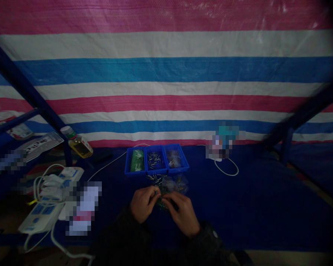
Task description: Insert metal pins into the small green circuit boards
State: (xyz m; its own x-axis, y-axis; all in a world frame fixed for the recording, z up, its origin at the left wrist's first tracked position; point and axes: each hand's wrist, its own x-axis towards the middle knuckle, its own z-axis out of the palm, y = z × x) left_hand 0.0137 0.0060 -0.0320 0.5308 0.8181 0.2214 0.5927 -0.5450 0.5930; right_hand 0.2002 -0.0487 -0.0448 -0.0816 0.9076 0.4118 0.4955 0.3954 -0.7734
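My left hand (pixel 144 203) and my right hand (pixel 182 211) meet over the dark blue table, fingers pinched close together. Whatever sits between the fingertips is too small and dark to make out. Under and around the fingertips lies a patch of small green pieces (pixel 163 205). Just beyond the hands are loose thin metal pins (pixel 156 180) and small clear plastic bags (pixel 180 183). Behind these stand three joined blue trays: the left tray (pixel 127 162) has green pieces, the middle tray (pixel 156 171) metal pins, the right tray (pixel 184 157) clear bags with brownish contents.
On the left lie a white power strip (pixel 46 216) with coiled cables and a blurred-out pale object (pixel 84 210). A bottle of yellow liquid (pixel 79 145) leans near the blue frame post (pixel 30 87). At back right is a blurred-out object (pixel 222 142) with a white cord. A striped tarp (pixel 166 70) hangs behind.
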